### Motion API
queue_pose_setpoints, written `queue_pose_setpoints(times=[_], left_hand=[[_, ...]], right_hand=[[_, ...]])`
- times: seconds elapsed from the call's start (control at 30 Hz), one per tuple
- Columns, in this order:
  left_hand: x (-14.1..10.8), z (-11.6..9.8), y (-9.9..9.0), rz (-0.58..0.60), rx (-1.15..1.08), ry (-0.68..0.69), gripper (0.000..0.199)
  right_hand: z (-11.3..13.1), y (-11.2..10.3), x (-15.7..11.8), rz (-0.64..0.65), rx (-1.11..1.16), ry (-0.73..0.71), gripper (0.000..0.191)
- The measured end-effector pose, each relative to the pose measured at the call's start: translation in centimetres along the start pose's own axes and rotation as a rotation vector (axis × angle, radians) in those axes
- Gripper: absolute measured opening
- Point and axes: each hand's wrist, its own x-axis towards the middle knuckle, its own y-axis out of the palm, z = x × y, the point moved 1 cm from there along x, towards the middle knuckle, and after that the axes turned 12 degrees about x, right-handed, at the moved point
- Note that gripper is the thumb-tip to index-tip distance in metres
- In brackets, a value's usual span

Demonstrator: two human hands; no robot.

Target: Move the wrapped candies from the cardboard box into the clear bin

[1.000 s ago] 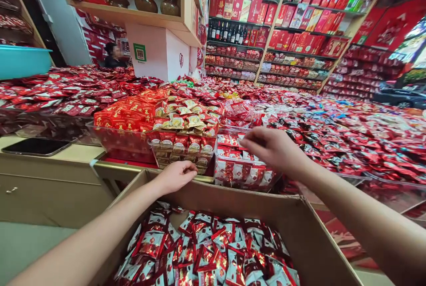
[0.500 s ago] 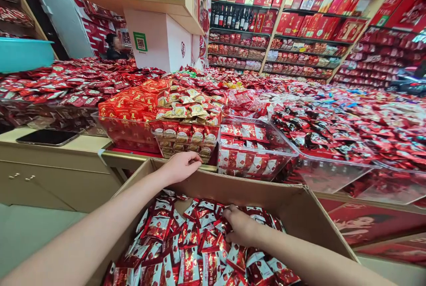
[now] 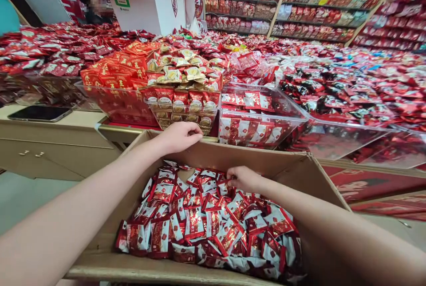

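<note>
Red-and-white candy packets (image 3: 203, 221) lie in a loose layer inside an open cardboard box (image 3: 213, 155). My left hand (image 3: 181, 137) is at the box's far rim, its fingers curled over the edge. Low in the box near its far wall, my right hand (image 3: 244, 178) has thumb and fingers closed on a small candy packet (image 3: 225, 186), partly hidden by the fingers. Just beyond the rim stands a clear bin (image 3: 262, 119) with similar red-and-white packets. Beside it, a bin of gold-and-red durian candies (image 3: 183, 104) is heaped high.
Red packets (image 3: 115, 75) fill a bin at the left, and dark red-and-black candies (image 3: 319, 90) are piled at the right. A dark tablet or phone (image 3: 40, 113) lies on the counter. A person (image 3: 95, 6) is behind the counter; stocked shelves (image 3: 242, 4) line the back.
The view has tilted down, so more of the box's near side shows. My right hand has lifted slightly off the packets with its fingers drawn together; my left hand stays at the rim.
</note>
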Motion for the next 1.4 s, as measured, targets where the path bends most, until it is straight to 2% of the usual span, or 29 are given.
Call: queue_pose_setpoints(times=[0.07,0.2,0.27,0.37,0.5,0.7,0.9,1.13,1.23,1.33,1.4], left_hand=[[-0.5,-0.2,-0.6,0.150,-0.129,-0.017,0.026],[-2.0,-1.4,-1.0,0.629,-0.400,-0.021,0.032],[-2.6,-2.4,-0.4,0.741,-0.423,0.026,0.037],[-3.0,-3.5,1.0,0.694,-0.496,0.091,0.037],[-2.7,-3.7,2.4,0.623,-0.603,0.034,0.031],[-2.2,-3.8,2.1,0.626,-0.814,0.022,0.030],[-2.0,-4.2,1.9,0.545,-0.774,0.037,0.031],[-2.1,-3.3,2.5,0.695,-0.706,0.050,0.028],[-2.3,-3.4,2.8,0.683,-0.663,0.081,0.023],[-2.3,-3.7,2.5,0.650,-0.599,0.078,0.023],[-2.3,-3.8,1.6,0.645,-0.569,0.079,0.024]], right_hand=[[1.2,-1.1,-0.3,-0.055,0.160,0.014,0.008],[4.3,-2.6,-1.3,-0.066,0.732,0.019,0.018],[5.6,-3.0,-1.8,-0.073,0.894,0.001,0.023],[6.8,-3.6,-2.5,-0.083,1.022,0.008,0.025],[7.2,-4.3,-3.0,-0.101,1.104,0.018,0.021],[7.5,-4.8,-3.3,-0.147,1.148,-0.018,0.021],[7.7,-4.7,-3.0,-0.142,1.140,-0.096,0.025],[7.6,-3.8,-2.6,-0.113,1.063,-0.059,0.032],[7.0,-3.3,-2.2,-0.087,1.024,-0.037,0.031],[6.9,-3.4,-2.3,-0.090,0.920,-0.048,0.029],[7.6,-4.3,-3.1,-0.148,0.754,-0.120,0.023]])
